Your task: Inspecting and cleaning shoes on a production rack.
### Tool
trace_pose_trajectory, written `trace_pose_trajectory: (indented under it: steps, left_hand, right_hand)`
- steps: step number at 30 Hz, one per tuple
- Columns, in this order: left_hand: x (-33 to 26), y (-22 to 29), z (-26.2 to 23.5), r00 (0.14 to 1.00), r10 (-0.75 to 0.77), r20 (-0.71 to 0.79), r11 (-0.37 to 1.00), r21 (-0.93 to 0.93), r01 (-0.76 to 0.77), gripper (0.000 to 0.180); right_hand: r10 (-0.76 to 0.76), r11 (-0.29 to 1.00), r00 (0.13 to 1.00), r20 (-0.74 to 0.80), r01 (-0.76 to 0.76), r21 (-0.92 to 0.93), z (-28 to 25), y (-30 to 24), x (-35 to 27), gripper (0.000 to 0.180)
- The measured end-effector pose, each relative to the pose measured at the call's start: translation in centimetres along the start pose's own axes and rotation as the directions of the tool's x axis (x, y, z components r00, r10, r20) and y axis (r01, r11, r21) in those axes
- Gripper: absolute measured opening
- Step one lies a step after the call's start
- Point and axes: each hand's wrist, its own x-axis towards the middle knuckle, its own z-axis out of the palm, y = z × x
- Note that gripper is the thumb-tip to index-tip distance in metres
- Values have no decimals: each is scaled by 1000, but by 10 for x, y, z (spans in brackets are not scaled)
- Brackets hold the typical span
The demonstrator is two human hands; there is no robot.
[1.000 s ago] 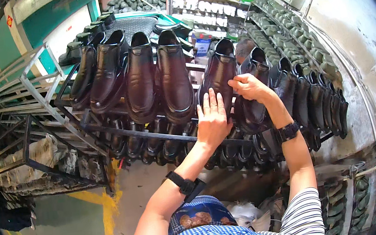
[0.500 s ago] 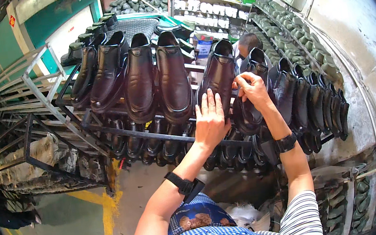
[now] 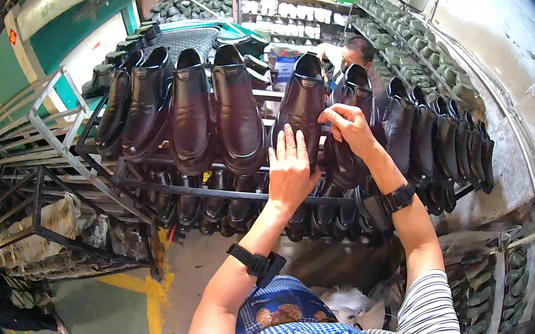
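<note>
My left hand [image 3: 289,171] lies with outstretched fingers on the toe of a dark brown-black slip-on shoe [image 3: 300,104], which stands tilted on a metal rack. Thumb and fingers of my right hand [image 3: 348,129] are pinched together at that shoe's right side. Whatever they pinch, if anything, is too small to make out. Behind the right hand stands another black shoe [image 3: 355,89], partly covered by it. To the left of my left hand are more slip-ons, the nearest a plain dark shoe [image 3: 239,117].
The rack's front rail [image 3: 217,192] runs below the shoes, with a lower row of black shoes [image 3: 242,207] under it. Bare metal frames [image 3: 42,128] stand at left. Beyond the rack are a person [image 3: 358,52] and shelves of green shoe lasts [image 3: 423,48].
My right hand has shifted a little left, closer to the shoe's side. My left hand stays on the toe. The person behind the rack has raised their head.
</note>
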Motion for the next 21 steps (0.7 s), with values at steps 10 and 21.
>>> trace_pose_trajectory:
  steps: [10, 21]
  left_hand:
    - [-12, -28, -31, 990, -6, -140, 938, -343, -43, 66]
    - [-12, -107, -71, 994, 107, 37, 993, -58, -104, 72]
  right_hand:
    - [159, 979, 986, 39, -163, 120, 11, -39, -39, 24]
    - [-68, 965, 989, 135, 99, -241, 89, -71, 17, 18]
